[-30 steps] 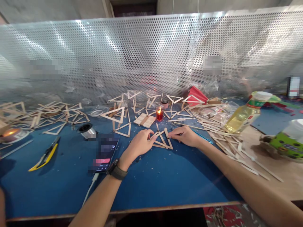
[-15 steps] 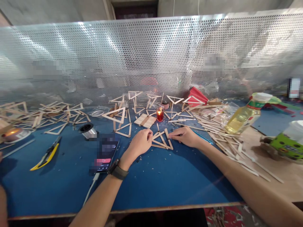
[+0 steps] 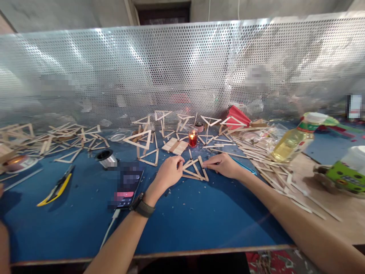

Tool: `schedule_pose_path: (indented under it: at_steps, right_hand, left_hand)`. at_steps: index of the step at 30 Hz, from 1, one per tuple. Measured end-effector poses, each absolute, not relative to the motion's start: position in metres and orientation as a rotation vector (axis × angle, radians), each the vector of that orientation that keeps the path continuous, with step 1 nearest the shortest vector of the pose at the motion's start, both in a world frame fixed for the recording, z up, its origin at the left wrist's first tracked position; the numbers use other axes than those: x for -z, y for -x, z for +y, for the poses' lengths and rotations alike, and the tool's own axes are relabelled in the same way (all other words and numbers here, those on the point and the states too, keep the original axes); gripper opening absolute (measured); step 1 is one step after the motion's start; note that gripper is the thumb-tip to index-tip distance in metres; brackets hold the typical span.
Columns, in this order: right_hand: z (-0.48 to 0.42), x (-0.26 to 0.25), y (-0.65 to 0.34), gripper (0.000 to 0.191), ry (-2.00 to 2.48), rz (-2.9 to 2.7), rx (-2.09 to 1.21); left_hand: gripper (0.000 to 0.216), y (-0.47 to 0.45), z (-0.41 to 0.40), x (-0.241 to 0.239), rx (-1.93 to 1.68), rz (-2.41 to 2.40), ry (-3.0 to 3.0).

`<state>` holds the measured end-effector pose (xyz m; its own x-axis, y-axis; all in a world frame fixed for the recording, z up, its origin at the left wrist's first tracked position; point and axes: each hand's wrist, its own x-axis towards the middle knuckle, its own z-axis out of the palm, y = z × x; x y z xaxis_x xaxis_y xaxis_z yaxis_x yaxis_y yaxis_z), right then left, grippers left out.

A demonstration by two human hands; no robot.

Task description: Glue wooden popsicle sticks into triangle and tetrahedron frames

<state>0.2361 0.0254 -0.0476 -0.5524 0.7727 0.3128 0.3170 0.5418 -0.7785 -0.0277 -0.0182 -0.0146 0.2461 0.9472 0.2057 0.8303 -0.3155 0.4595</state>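
Observation:
A small frame of wooden craft sticks [image 3: 205, 174] lies on the blue tabletop between my hands. My left hand [image 3: 170, 171], with a dark watch on its wrist, has its fingers curled closed at the frame's left corner. From the right, my right hand [image 3: 224, 165] pinches the stick frame near its upper right corner. Just behind it burns a candle in a red glass [image 3: 193, 138]. A flat bundle of craft sticks [image 3: 175, 145] sits to the left of the candle. More triangular stick frames [image 3: 147, 140] stand at the back.
A phone [image 3: 129, 186] on a cable, a wire spool [image 3: 107, 158] and a yellow utility knife [image 3: 55, 190] lie to the left. Loose sticks [image 3: 273, 171], an oil bottle [image 3: 296, 139] and a green cup [image 3: 348, 177] occupy the right. A perforated metal screen [image 3: 182, 68] stands behind.

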Motion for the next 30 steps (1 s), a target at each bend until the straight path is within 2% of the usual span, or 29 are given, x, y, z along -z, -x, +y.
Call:
schedule_pose_path:
  at_steps: [30]
  right_hand:
    - [0.0243, 0.0442, -0.2362, 0.037, 0.884, -2.164, -0.844]
  left_hand:
    - [0.021, 0.0248, -0.0226, 0.0089, -0.660, 1.649, -2.248]
